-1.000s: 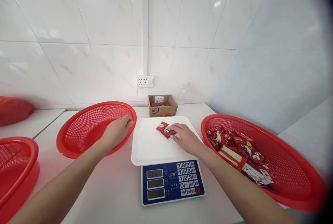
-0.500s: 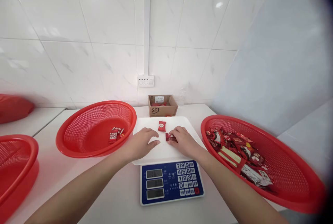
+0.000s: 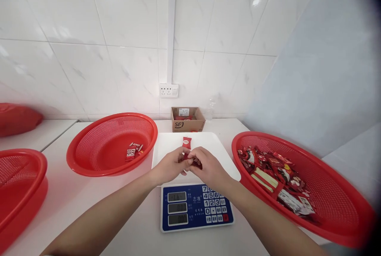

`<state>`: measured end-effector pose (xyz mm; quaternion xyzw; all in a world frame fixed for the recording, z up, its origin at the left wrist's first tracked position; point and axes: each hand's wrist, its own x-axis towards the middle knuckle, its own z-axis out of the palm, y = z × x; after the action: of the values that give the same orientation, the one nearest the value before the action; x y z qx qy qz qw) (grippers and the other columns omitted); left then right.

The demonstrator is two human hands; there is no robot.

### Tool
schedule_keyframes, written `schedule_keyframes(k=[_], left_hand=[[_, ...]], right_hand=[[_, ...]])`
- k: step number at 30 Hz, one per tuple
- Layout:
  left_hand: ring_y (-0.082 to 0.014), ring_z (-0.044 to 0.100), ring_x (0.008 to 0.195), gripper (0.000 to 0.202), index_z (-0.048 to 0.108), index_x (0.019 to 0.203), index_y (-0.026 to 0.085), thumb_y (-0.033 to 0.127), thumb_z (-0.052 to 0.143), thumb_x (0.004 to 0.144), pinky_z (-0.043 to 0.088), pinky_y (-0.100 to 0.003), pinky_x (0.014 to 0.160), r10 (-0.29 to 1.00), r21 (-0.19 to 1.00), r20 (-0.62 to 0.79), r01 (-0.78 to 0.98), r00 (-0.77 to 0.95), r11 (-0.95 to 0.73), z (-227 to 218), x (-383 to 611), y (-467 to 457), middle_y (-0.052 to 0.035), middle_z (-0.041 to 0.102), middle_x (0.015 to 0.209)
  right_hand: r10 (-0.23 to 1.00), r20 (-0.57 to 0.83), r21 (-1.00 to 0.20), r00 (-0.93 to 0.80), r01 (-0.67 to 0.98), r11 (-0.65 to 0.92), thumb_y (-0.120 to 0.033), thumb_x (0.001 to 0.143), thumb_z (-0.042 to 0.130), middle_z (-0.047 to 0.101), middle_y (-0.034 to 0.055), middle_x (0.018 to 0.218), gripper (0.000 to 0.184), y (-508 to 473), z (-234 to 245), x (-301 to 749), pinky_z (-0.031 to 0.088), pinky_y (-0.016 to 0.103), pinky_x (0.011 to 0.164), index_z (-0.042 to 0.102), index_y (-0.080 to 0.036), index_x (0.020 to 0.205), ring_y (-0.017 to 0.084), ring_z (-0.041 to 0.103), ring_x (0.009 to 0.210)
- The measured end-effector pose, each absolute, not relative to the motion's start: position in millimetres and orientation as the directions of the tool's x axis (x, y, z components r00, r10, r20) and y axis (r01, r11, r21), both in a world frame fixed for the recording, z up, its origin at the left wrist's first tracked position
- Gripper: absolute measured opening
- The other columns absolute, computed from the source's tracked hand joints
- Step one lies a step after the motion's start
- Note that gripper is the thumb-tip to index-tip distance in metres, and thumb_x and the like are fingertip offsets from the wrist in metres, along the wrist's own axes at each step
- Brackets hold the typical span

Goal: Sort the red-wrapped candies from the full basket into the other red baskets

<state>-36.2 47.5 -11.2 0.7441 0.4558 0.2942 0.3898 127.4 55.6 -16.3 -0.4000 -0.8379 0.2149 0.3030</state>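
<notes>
White tiled counter, scale in the middle. Left hand (image 3: 169,165) has come back from the left basket (image 3: 89,160) and now meets the right hand (image 3: 208,166) over the scale tray (image 3: 166,145); both pinch one small red packet (image 3: 197,162), so it looks mid-handover. Another red packet (image 3: 186,142) lies on the tray just beyond. Three packets (image 3: 133,151) now sit in the left basket; right basket (image 3: 333,192) holds the heap. Cardboard box (image 3: 187,120) far behind reads "SF"; scale panel (image 3: 196,208) lettering is too small to read.
</notes>
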Motion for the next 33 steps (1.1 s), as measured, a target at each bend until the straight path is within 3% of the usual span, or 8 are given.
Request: schedule_keyframes(k=[4, 7, 14, 17, 21, 27, 30, 33], left_hand=[[-0.0137, 0.063, 0.072, 0.018, 0.051, 0.098, 0.020, 0.032, 0.042, 0.087, 0.049, -0.025, 0.063, 0.951, 0.845, 0.107, 0.477, 0.290, -0.241, -11, -51, 44, -0.0024, 0.068, 0.084], [-0.0166, 0.063, 0.077, 0.020, 0.051, 0.099, 0.024, 0.037, 0.043, 0.087, 0.047, -0.027, 0.067, 0.982, 0.780, 0.154, 0.597, 0.107, -0.187, -9, -76, 40, -0.0015, 0.067, 0.088], [-0.0304, 0.063, 0.084, 0.048, 0.039, 0.128, 0.025, 0.049, 0.032, 0.087, 0.043, -0.032, 0.057, 0.954, 0.541, 0.122, 0.825, -0.272, 0.166, -9, -144, 39, -0.0109, 0.067, 0.097], [-0.0299, 0.065, 0.075, 0.057, 0.039, 0.131, 0.024, 0.055, 0.037, 0.083, 0.043, -0.030, 0.053, 0.966, 0.481, 0.039, 0.852, -0.257, 0.207, -16, -158, 34, -0.0103, 0.069, 0.087], [-0.0268, 0.066, 0.078, 0.045, 0.055, 0.118, 0.031, 0.054, 0.040, 0.082, 0.044, -0.028, 0.054, 0.985, 0.461, -0.021, 0.873, -0.173, 0.163, -25, -165, 25, -0.0063, 0.070, 0.093], [-0.0313, 0.064, 0.084, 0.044, 0.055, 0.117, 0.025, 0.050, 0.038, 0.084, 0.045, -0.033, 0.059, 0.979, 0.464, 0.047, 0.872, -0.199, 0.155, -26, -163, 31, -0.0100, 0.069, 0.094], [-0.0343, 0.056, 0.102, 0.045, 0.054, 0.117, 0.020, 0.047, 0.038, 0.086, 0.046, -0.039, 0.071, 0.972, 0.510, 0.130, 0.854, -0.196, 0.104, -19, -147, 32, -0.0139, 0.063, 0.110], [-0.0281, 0.053, 0.108, 0.044, 0.051, 0.117, 0.020, 0.049, 0.034, 0.088, 0.046, -0.037, 0.080, 0.969, 0.584, 0.200, 0.812, -0.145, 0.001, -11, -118, 26, -0.0116, 0.059, 0.115]], right_hand=[[0.782, 0.366, -0.618, -0.505, 0.497, 0.610, -0.028, 0.084, 0.052, 0.061, 0.0045, 0.095, 0.012, 62, -15, 128, 0.046, 0.034, 0.079, 0.055, -0.023, 0.095, 0.019, 0.057, 0.089], [0.810, 0.334, -0.530, -0.482, 0.615, 0.584, -0.032, 0.087, 0.047, 0.060, 0.0079, 0.109, 0.023, 78, -17, 133, 0.043, 0.039, 0.090, 0.056, -0.021, 0.105, 0.021, 0.053, 0.105], [0.815, 0.125, -0.337, -0.565, 0.749, 0.571, -0.022, 0.087, 0.044, 0.040, 0.0122, 0.140, 0.041, 112, -32, 130, 0.031, 0.045, 0.103, 0.050, -0.018, 0.127, 0.027, 0.032, 0.130], [0.808, 0.114, -0.329, -0.578, 0.745, 0.580, -0.019, 0.087, 0.043, 0.041, 0.0098, 0.141, 0.040, 117, -34, 124, 0.032, 0.044, 0.102, 0.052, -0.021, 0.126, 0.025, 0.035, 0.130], [0.815, 0.125, -0.326, -0.566, 0.752, 0.573, -0.018, 0.087, 0.043, 0.053, 0.0096, 0.128, 0.036, 115, -32, 121, 0.040, 0.038, 0.095, 0.055, -0.020, 0.121, 0.022, 0.050, 0.116], [0.826, 0.192, -0.307, -0.530, 0.767, 0.564, -0.017, 0.087, 0.040, 0.064, 0.0112, 0.112, 0.031, 108, -30, 125, 0.045, 0.040, 0.085, 0.059, -0.016, 0.113, 0.026, 0.060, 0.102], [0.842, 0.267, -0.331, -0.468, 0.777, 0.536, -0.017, 0.090, 0.032, 0.067, 0.0103, 0.105, 0.032, 102, -27, 128, 0.048, 0.040, 0.081, 0.060, -0.016, 0.105, 0.024, 0.063, 0.095], [0.818, 0.383, -0.371, -0.429, 0.740, 0.561, -0.021, 0.094, 0.027, 0.067, 0.0059, 0.105, 0.033, 85, -21, 125, 0.048, 0.035, 0.087, 0.059, -0.020, 0.103, 0.018, 0.061, 0.100]])
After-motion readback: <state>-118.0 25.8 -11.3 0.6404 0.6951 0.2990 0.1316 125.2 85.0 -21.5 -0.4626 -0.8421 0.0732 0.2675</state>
